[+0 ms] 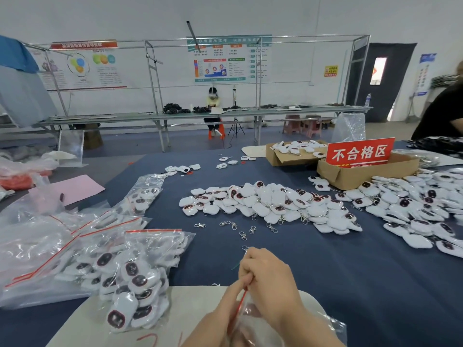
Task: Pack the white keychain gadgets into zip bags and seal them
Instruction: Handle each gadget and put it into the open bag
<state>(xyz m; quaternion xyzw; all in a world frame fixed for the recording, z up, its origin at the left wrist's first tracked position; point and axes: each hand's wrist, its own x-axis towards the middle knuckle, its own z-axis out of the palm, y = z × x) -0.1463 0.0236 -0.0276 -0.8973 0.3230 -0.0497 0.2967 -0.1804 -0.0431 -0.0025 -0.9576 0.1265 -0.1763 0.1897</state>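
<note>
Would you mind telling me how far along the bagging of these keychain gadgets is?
Done: filled bags piled at the left. In hand: left hand and right hand pinch one zip bag at its red strip. Remaining: a large pile of loose gadgets on the table.

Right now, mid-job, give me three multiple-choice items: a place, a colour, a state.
1. The left hand and right hand are: A) resting open B) pinching the held bag at its top C) clenched empty
2. The seal strip is: A) blue B) red C) green
3. The filled zip bags lie: A) left of both hands B) right of them C) on a shelf

1 B: both hands' fingers close on the strip. 2 B: a red line runs between the fingers. 3 A: they are piled at the left.
</note>
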